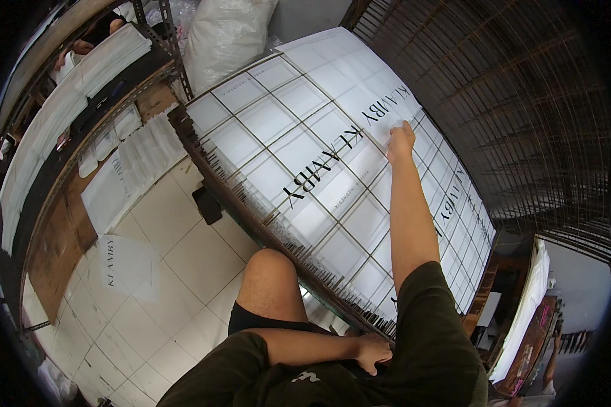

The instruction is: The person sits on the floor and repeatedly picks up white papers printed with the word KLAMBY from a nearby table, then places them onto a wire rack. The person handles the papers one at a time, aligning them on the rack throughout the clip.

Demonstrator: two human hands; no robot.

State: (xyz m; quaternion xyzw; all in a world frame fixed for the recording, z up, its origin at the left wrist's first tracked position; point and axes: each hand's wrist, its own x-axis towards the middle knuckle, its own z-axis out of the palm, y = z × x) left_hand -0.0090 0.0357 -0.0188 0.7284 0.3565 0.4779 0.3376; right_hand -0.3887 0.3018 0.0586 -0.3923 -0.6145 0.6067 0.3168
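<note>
My right hand (pixel 401 140) reaches over a wire drying rack (pixel 278 146). Its fingers are pinched at the edge of a translucent white plastic sheet (pixel 349 64) with dark printing, which lies over the far part of the rack. Under the thin wire grid, more printed white sheets (pixel 346 186) show through. My left hand (pixel 373 353) is low in front of me, close to the rack's near edge. Its fingers point down and are mostly hidden, so their grip is unclear.
Raised rusty wire racks (pixel 509 88) stand at the right. A shelf with stacked white sheets (pixel 75 102) is at the left, and one printed sheet (pixel 130 266) lies on the tiled floor. Behind is a white sack (pixel 227 41). Another person's arm (pixel 550 366) shows at lower right.
</note>
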